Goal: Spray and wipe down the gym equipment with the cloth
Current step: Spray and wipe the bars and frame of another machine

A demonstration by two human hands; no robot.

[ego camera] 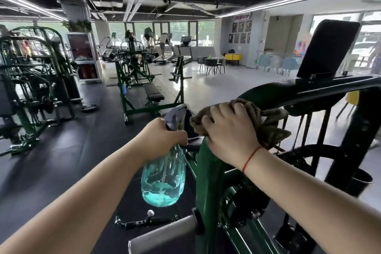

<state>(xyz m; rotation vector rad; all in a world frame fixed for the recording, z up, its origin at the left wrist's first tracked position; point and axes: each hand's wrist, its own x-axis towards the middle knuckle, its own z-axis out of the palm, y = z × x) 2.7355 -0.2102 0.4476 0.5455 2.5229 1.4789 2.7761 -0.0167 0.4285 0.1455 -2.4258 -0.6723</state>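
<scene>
Cloth lies bunched under the gripping right hand on the machine's green bar, which runs away up-right; the left hand clamps the spray bottle just beside.

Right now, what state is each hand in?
Left hand: closed, grips the spray bottle.
Right hand: closed on the cloth, pressing it against the green frame.

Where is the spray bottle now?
The spray bottle hangs at lower centre of the head view, gripped at the neck by the left hand, just left of the cloth the right hand holds on the green frame.
</scene>
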